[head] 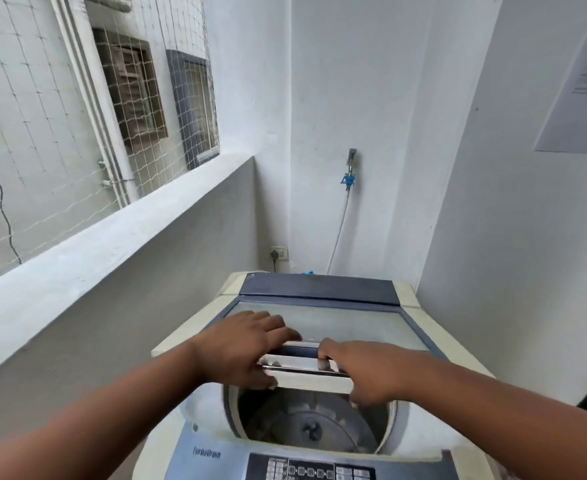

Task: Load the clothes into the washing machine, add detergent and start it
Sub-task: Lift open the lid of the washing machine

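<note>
I have both hands on the folding lid (323,351) of the top-loading washing machine (195,336) in the lower middle of the frame. My left hand (242,348) lies with fingers straight across the glass panel and its thumb under the folded edge; my right hand (361,370) curls its fingers round that edge from the other side. The lid is only part-way up — the drum (311,422) shows below it, and what I can see of it holds no clothes. So I judge the task barely begun: loading, detergent and the start on the control panel (313,469) at the bottom edge are all left. No clothes or detergent are in view. Around me is a narrow white-walled balcony — a grey parapet (112,244) with netting (60,98) at upper left, a tap and hose (349,174) on the back wall.
</note>
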{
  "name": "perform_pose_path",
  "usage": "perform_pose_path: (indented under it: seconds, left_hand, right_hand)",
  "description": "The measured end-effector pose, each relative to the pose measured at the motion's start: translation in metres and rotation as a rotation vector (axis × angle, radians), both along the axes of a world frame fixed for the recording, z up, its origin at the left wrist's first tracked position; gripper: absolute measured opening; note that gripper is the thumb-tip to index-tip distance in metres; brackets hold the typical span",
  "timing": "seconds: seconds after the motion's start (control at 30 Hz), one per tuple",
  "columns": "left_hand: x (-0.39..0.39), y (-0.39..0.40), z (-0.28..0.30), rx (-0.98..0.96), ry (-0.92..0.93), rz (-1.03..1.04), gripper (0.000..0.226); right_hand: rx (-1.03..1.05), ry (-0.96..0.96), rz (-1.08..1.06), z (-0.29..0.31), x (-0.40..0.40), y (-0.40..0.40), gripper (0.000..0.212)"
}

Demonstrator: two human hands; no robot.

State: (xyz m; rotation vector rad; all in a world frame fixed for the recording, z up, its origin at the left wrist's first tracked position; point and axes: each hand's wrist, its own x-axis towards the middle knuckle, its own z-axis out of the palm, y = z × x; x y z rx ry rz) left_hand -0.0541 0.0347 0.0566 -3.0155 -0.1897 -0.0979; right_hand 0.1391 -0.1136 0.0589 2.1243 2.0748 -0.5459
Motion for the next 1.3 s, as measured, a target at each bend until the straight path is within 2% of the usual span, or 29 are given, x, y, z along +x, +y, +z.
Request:
perform_pose_path:
  seconds: [0.2,0.37,0.5,0.6,0.7,0.87,1.1,1.3]
  left_hand:
    - [0.005,0.039,0.031,0.038,-0.137,-0.066,0.074]
    - [0.019,0.077,0.065,-0.054,-0.257,0.085,0.09]
    - [0.034,0.096,0.077,-0.032,-0.411,0.221,0.086]
    - [0.048,0.112,0.072,0.028,-0.596,0.316,0.08]
    - [0.056,0.134,0.058,0.117,-0.691,0.411,0.072]
    - [0.075,0.172,0.052,0.223,-0.659,0.426,0.07]
    - [0.114,0.208,0.057,0.105,-0.54,0.612,0.081]
    - [0.125,0.228,0.063,0.117,-0.466,0.619,0.081]
  right_hand:
    - [0.091,-0.026,0.022,0.043,0.012,0.015,0.06]
    - [0.279,-0.046,-0.091,0.088,0.041,0.031,0.063]
    - [0.549,-0.075,-0.219,0.102,0.077,0.042,0.062]
    - [0.799,-0.292,-0.362,0.091,0.11,0.053,0.076]
    - [1.012,-0.412,-0.436,0.07,0.137,0.065,0.074]
    - [1.167,-0.418,-0.388,0.05,0.187,0.09,0.071]
    - [1.089,-0.364,-0.373,0.054,0.234,0.143,0.067]
    - [1.108,-0.393,-0.379,0.05,0.248,0.163,0.062]
